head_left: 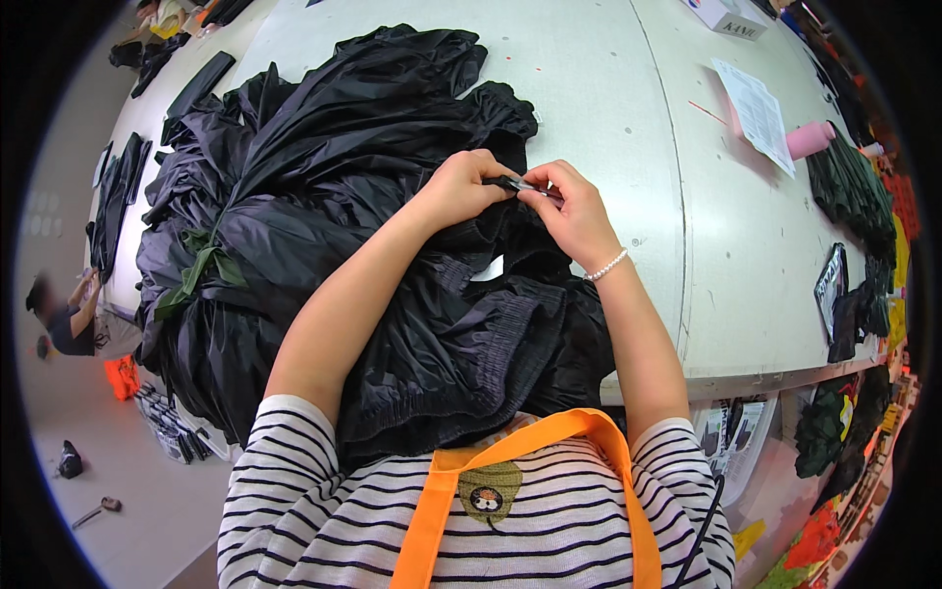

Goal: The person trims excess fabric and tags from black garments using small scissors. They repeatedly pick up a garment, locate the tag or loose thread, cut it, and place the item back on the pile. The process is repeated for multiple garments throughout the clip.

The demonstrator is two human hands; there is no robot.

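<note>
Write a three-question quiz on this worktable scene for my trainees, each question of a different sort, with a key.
1. True or false: both hands, left hand and right hand, pinch one small dark piece above the black garments.
2. The right wrist wears: A) a watch B) a pearl bracelet C) nothing.
3. What pink thing lies by the paper sheet on the table?

Key: 1 true; 2 B; 3 a pink roll.

My garment pile [324,196]: black, glossy. Strap [196,275] in it: dark green. My shirt [324,520]: black-white stripes. Apron strap [549,437]: orange. Bracelet [606,266]: white beads. Table [608,118]: off-white. Roll [810,139]: pink.
</note>
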